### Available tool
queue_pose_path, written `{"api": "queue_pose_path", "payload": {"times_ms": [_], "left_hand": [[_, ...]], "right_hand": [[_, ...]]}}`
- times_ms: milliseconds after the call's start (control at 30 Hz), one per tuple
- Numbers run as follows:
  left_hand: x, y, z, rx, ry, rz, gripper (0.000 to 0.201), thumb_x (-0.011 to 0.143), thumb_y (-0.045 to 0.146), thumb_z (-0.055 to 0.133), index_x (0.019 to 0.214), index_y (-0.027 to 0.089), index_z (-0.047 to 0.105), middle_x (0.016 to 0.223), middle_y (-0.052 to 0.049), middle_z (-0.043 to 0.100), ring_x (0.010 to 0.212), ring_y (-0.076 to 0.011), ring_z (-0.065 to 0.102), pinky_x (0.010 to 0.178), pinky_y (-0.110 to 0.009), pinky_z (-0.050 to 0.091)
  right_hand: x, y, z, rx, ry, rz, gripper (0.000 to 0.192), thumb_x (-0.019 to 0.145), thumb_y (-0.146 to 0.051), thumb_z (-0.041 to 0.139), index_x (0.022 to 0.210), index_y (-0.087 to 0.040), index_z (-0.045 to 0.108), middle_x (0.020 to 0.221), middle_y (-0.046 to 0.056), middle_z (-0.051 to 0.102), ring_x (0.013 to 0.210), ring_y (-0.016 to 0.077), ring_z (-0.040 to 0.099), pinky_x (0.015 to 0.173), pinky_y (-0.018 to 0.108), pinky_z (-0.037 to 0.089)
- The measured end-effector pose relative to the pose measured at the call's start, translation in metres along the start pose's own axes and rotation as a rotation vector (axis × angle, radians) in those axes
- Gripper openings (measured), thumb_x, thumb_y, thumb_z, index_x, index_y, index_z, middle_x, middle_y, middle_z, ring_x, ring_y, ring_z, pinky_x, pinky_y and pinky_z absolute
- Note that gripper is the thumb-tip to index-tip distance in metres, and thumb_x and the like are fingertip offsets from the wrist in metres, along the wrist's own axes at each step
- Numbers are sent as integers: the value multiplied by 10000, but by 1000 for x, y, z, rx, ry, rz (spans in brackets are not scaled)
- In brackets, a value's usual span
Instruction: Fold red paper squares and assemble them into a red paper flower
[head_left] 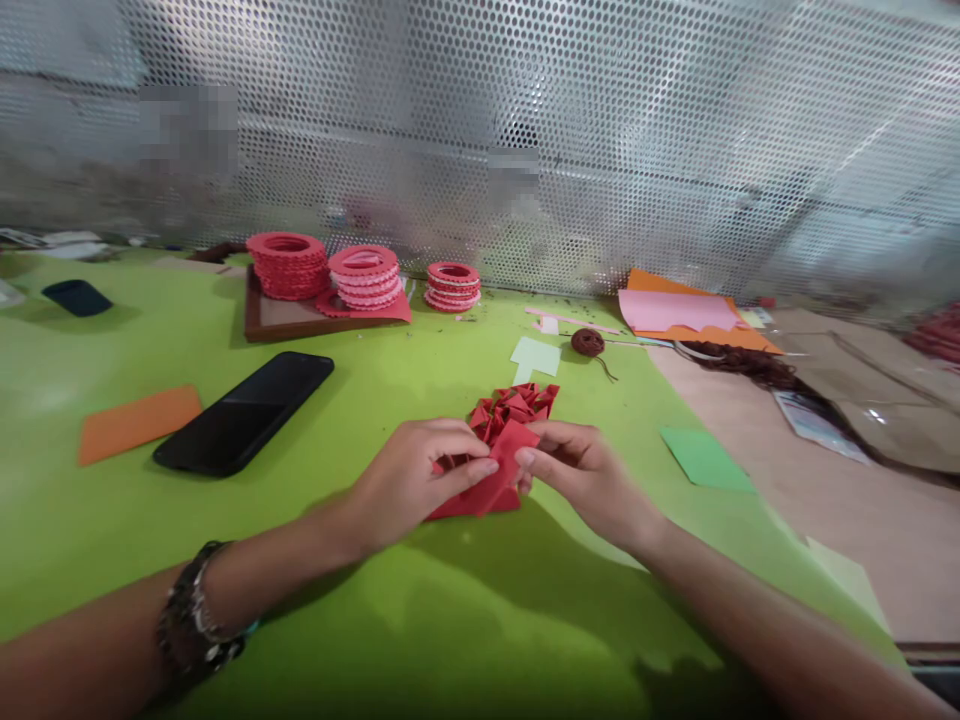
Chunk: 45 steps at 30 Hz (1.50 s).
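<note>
Between my two hands is a piece of red paper (504, 462), partly folded. My left hand (420, 462) pinches its left side with thumb and fingers. At its right edge my right hand (581, 462) grips it between thumb and forefinger. Just behind lies a heap of small folded red paper pieces (517, 402), partly covered by the held sheet. More red paper (480, 505) shows below the fingers, close to the table; whether it is a separate sheet I cannot tell.
A black phone (247, 415) and orange paper (139, 425) lie left on the green table (337, 640). Stacked red and pink rings (289, 270) stand at the back, some on a brown tray (259, 325). A brown yarn ball (587, 343) and green paper (705, 460) are right.
</note>
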<state>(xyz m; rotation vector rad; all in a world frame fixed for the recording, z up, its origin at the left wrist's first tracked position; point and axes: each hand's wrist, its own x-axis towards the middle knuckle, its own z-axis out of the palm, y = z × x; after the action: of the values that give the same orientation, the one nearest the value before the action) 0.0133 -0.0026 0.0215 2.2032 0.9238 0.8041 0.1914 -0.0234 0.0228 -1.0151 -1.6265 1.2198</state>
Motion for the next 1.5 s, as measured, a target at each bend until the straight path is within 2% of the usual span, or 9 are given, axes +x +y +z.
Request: {"api": "queue_pose_path", "payload": {"times_ms": [233,400,733,900,1133,1233,1333,1500], "left_hand": [[0,0,-3,-10,-4,-8,175,806,239,545,720,155,672,705,-1,638,635,-127,562,604,-230,395],[0,-1,-3,-5,-11,-4,153,795,228,563,717,158,673,701,2,638,641,-127,557,616,-228,394],[1,0,-3,-61,-8,-81,168,786,233,564,677,154,666,661,12,626,584,-113,530,571,-221,380],[0,-1,3,-139,13,-99,168,781,221,561,650,154,643,656,15,623,596,-113,522,586,-221,384],[-2,2,10,-247,-46,-173,201,779,177,543,587,150,595,567,37,569,502,-88,454,501,-205,343],[-2,2,13,-306,-71,-195,169,777,185,552,623,149,613,572,36,565,499,-88,451,489,-205,340],[-3,2,13,-367,-86,-221,145,773,191,560,652,147,627,591,30,578,505,-89,463,485,-202,349],[-4,3,11,-388,-18,-234,156,758,198,576,613,148,607,585,36,577,533,-91,489,526,-203,378]], "right_hand": [[3,3,0,-19,59,-27,149,741,-169,596,595,-152,620,536,-34,595,497,57,529,500,173,462],[3,5,0,-59,70,-47,162,749,-194,596,591,-157,602,552,-30,604,513,64,550,511,180,475],[1,6,1,-167,56,-122,263,830,-274,496,594,-162,525,556,-19,559,531,78,537,536,197,458],[3,10,3,-230,27,-163,286,866,-347,414,645,-174,472,575,-23,493,527,89,474,504,208,405],[1,12,7,-382,39,-176,342,898,-342,336,594,-190,369,553,-39,350,492,85,329,461,211,291],[0,13,7,-437,67,-196,372,892,-374,346,565,-199,322,517,-49,310,462,83,287,449,217,254],[-1,13,6,-468,74,-228,400,882,-408,359,544,-197,324,502,-46,325,458,83,296,453,220,254],[-2,15,7,-464,15,-214,433,893,-407,331,524,-185,379,472,-36,393,419,72,359,419,198,289]]}}
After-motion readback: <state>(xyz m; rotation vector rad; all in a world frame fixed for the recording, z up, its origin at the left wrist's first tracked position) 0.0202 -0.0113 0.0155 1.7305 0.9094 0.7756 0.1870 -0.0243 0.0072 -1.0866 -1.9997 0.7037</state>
